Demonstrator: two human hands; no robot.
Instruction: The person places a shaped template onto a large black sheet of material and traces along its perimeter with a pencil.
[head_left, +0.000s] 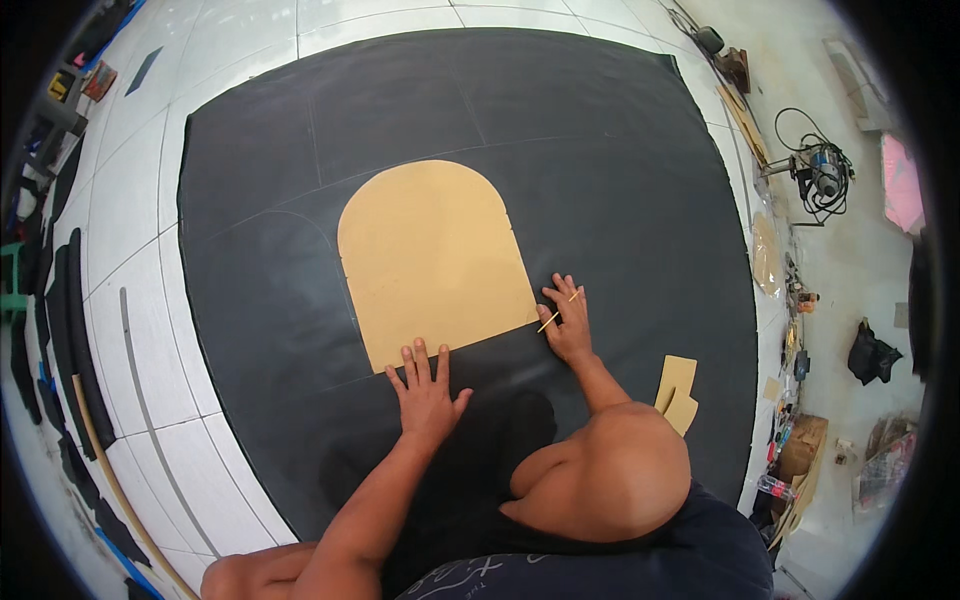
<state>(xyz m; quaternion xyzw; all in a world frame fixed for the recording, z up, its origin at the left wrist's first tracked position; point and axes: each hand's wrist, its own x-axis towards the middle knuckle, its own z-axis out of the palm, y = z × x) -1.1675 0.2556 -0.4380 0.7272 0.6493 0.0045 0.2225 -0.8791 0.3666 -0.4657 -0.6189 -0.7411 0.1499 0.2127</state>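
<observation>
Left grip (427,402) touches arched tan panel (430,260) lying ahead.

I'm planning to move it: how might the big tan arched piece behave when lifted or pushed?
The tan piece looks thin, so it's likely light for its size. Its flat, crisp-edged shape suggests card-like stiffness, though it may flex. Pushed, it could slide across the smooth-looking black sheet.
</observation>
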